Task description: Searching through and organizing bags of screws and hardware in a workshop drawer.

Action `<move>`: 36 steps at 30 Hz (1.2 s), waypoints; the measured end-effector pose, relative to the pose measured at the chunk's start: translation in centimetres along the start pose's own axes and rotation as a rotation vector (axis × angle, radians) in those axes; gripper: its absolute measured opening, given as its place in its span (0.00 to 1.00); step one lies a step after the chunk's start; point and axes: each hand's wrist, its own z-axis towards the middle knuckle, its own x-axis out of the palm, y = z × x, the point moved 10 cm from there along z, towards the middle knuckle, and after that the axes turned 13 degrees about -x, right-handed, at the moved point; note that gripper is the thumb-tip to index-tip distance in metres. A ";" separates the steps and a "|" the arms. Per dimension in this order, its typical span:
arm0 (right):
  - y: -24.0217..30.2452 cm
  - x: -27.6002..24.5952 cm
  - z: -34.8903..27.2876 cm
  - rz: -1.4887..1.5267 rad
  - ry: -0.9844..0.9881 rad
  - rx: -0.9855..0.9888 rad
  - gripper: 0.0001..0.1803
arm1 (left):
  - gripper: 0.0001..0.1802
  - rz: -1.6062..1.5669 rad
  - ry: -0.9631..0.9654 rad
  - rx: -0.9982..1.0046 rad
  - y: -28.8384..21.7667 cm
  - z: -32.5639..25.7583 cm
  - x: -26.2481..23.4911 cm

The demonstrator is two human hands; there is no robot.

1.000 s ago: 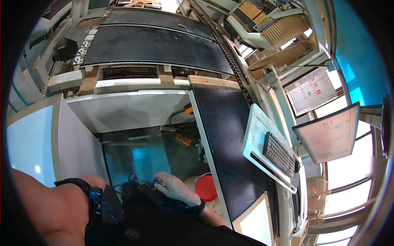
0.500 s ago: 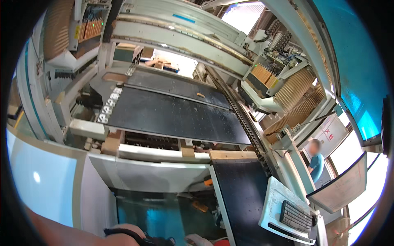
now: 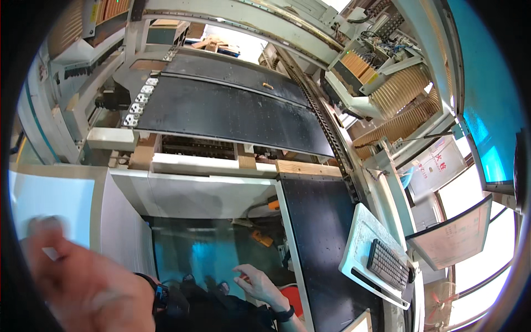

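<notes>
At the lower left, my left hand (image 3: 77,282) is raised in front of a white panel (image 3: 52,202), smeared by motion. Its thumb and fingers come near each other around a small pale patch; I cannot tell whether that is an object or the panel showing through. A dark watch (image 3: 160,296) is on that wrist. My right hand (image 3: 257,282) hangs low at the bottom middle, over the floor, its fingers loosely bent and apart with nothing in them. It is nearest to the black side table (image 3: 326,249) and a red round thing (image 3: 291,299) beside it.
Ahead lies a large machine with black bed panels (image 3: 232,105) under a gantry beam (image 3: 238,27). A keyboard (image 3: 388,264) sits on a pale blue tray (image 3: 359,238) at the right, below a tilted monitor (image 3: 453,235). An orange object (image 3: 261,238) lies low beneath.
The view has tipped downward. My left hand has come up into view at the left, and my right hand now shows plainly at the bottom. The person at the right is mostly hidden now.
</notes>
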 end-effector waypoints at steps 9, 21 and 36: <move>0.9 -0.2 0.2 -0.014 -0.042 0.007 0.17 | 0.23 0.373 1.611 -0.205 15.2 -22.6 16.7; -1.9 -1.0 2.1 -0.031 -0.032 0.014 0.18 | 0.25 0.434 1.639 -0.280 21.0 -27.9 18.7; -7.3 -14.8 5.6 -0.531 -0.514 -0.010 0.19 | 0.24 0.528 1.625 -0.241 19.9 -26.5 24.1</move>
